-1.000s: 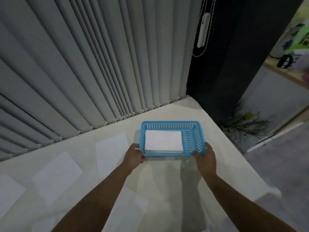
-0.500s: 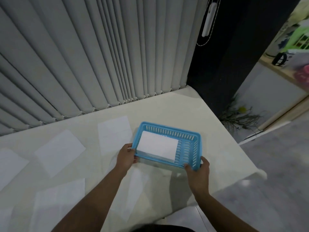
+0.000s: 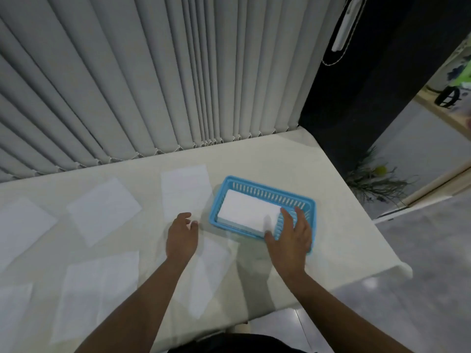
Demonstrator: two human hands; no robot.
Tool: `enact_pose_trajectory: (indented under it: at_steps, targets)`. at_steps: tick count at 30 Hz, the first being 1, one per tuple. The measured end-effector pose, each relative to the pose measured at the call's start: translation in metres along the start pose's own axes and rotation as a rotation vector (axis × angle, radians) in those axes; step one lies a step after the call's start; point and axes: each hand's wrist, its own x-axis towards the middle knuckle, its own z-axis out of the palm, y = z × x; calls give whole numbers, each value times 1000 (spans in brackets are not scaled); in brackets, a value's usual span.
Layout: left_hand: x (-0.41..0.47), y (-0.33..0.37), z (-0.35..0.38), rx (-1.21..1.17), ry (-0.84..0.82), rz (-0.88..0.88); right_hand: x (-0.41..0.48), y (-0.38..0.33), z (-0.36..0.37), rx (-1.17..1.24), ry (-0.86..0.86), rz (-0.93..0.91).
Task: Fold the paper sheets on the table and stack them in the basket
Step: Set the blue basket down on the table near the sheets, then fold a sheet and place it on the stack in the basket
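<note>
A blue slotted plastic basket (image 3: 263,200) is sitting on the pale cream bench (image 3: 339,225), toward its right side and turned at a slight angle to the bench edge. Inside it, a stack of folded white paper (image 3: 248,210) is lying flat against the left part of the basket floor, leaving the right end of the basket bare.

The right hand (image 3: 290,235) is hovering over the basket's near right corner with its fingers (image 3: 300,217) spread wide and released, gripping nothing; the thumb is reaching toward the near edge of the folded stack, though whether it is touching the paper is hard to tell. The left hand (image 3: 182,235) is resting just beside the basket's left wall, apart from it, its fingers loosely curled and holding nothing.

Unfolded white paper sheets are lying scattered across the bench: one sheet (image 3: 186,191) just left of the basket, another (image 3: 103,210) further left, one (image 3: 96,294) near the front edge, and one (image 3: 206,273) lying between the two forearms. Grey vertical blinds (image 3: 153,85) are hanging behind the bench.
</note>
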Motion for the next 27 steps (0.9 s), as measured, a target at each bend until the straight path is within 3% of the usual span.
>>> enact_pose_trajectory:
  at_steps: [3,6,12,14,17,24,27]
  targets:
    - [-5,-25,-19,241,90,-24,1,-35,20,-66,-56,-344]
    - [-13,-42,-37,501,30,-57,3,-75,46,-101,-150,-686]
    - [-35,-67,-53,408,-43,-187,6,-124,97,-529,-466,-1137]
    - [-40,-71,-53,397,-60,-190,6,-135,106,-716,-583,-1195]
    - [-42,-75,-55,388,-67,-171,7,-144,115,-820,-611,-1246]
    - [-29,-79,-56,340,-128,-121,9,-149,121,-708,-657,-1217]
    - [-24,-73,-62,381,8,-9,12,-149,119,-571,-614,-1179]
